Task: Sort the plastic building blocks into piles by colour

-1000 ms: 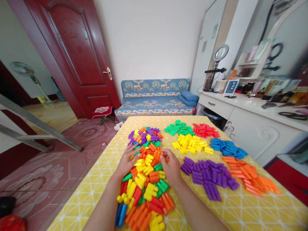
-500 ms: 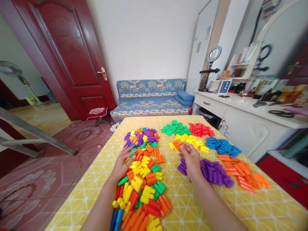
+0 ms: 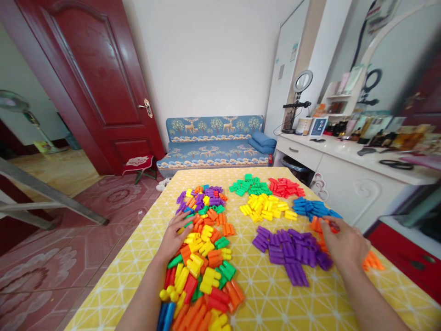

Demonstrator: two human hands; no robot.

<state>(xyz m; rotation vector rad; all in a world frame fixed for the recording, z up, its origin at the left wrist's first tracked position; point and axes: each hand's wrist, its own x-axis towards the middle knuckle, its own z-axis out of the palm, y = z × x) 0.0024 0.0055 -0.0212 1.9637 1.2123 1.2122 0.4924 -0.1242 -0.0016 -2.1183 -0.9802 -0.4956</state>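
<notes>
A mixed pile of coloured plastic blocks lies on the yellow patterned table in front of me. My left hand rests flat on its left edge with the fingers spread. My right hand is over the orange pile at the right, fingers curled round an orange block at the pile's near-left end. Between my hands lies the purple pile. Beyond it are sorted piles of yellow, green, red and blue blocks.
A white cabinet with clutter on top stands close to the table's right side. A blue sofa is against the far wall. A red door, a small stool and slanted metal rails are on the left.
My right hand left the mixed pile with orange blocks, crossed above the purple pile and now sits at the orange pile. My left hand stayed on the mixed pile.
</notes>
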